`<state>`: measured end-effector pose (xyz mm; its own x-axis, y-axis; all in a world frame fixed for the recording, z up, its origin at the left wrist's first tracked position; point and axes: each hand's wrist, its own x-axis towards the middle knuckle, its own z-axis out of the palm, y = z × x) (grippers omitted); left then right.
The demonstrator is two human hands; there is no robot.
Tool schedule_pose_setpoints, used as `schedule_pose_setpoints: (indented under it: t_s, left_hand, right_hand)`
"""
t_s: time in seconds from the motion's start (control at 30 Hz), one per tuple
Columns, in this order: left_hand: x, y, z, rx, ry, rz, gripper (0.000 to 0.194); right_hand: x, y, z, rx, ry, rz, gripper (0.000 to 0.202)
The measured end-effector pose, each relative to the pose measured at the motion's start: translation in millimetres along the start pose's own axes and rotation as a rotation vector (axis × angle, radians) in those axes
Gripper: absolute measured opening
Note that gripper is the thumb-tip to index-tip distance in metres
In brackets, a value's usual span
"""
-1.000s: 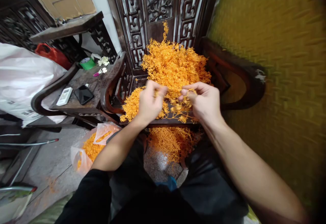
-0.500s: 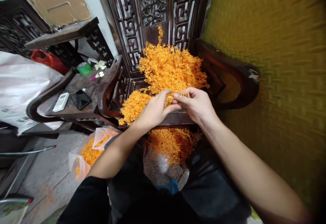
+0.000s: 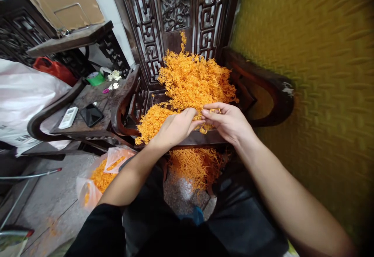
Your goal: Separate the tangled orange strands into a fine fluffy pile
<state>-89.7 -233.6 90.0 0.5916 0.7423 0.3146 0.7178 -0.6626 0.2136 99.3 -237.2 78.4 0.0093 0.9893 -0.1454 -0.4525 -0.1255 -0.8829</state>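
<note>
Over the chair seat, my left hand (image 3: 179, 126) and my right hand (image 3: 229, 121) meet fingertip to fingertip. Both are closed in a pinch on a small orange-yellow plastic piece (image 3: 203, 128), part of which hangs below the fingers. A thin toothed end of orange plastic (image 3: 215, 110) sticks out of my right hand. Just beyond the hands rises a big heap of tangled orange plastic pieces (image 3: 195, 78). A smaller orange heap (image 3: 154, 120) lies beside my left wrist. My fingers hide much of the held piece.
The dark carved wooden chair (image 3: 128, 105) has curved arms on both sides. Below its seat is a pile of orange strands (image 3: 197, 165). At left are a plastic bag of orange pieces (image 3: 103, 175), a black phone (image 3: 92, 114), a white box (image 3: 68, 117) and green tape (image 3: 96, 78).
My right hand has shifted slightly right, and my left fingers have turned downward. More of the orange piece now dangles beneath the fingertips. The view has moved a little.
</note>
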Motion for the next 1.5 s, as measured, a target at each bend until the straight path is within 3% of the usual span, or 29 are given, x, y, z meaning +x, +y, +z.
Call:
schedule_pose_setpoints:
  t_s: [0.2,0.33,0.43,0.57,0.67,0.87,1.07,1.23,1.37,1.5]
  left_hand:
    - [-0.6,-5.5,7.9,-0.129,0.167,0.015,0.032]
    - [-7.6,6.3,-0.3,-0.222,0.346,0.134,0.033]
    - [-10.6,7.1,-13.5,-0.469,0.503,0.039,0.028]
    - [-3.7,-14.0,-15.3,-0.799,0.371,-0.176,0.022]
    - [3.0,-28.1,-8.3,-0.864,0.271,-0.220,0.031]
    - [10.7,-20.6,-12.5,-0.545,0.197,-0.104,0.029]
    - [14.8,-28.2,-29.9,-0.414,0.000,0.000,0.040]
    - [11.0,-35.9,-46.2,-0.412,0.086,-0.025,0.047]
    - [13.3,-28.9,-37.9,-0.377,-0.074,0.151,0.030]
    - [13.7,-23.7,-26.7,-0.258,-0.011,0.244,0.036]
  right_hand:
    - [-3.6,9.5,4.1,-0.126,-0.075,-0.068,0.044]
    - [10.2,7.0,-6.5,-0.157,0.157,-0.286,0.033]
    - [21.5,-1.8,-25.0,-0.052,0.280,-0.357,0.036]
    - [21.7,-7.8,-39.6,-0.082,0.199,-0.332,0.046]
    - [16.8,-7.2,-38.5,-0.099,0.120,-0.318,0.047]
    - [8.7,-8.0,-25.8,-0.088,-0.039,-0.280,0.041]
    - [2.1,-5.6,-16.0,-0.163,-0.155,-0.259,0.038]
    - [0.0,-4.7,-10.4,-0.196,-0.184,-0.246,0.041]
    - [-3.0,-3.2,-1.4,-0.125,-0.202,-0.192,0.040]
    - [-7.7,-1.6,8.6,-0.187,-0.242,-0.149,0.048]
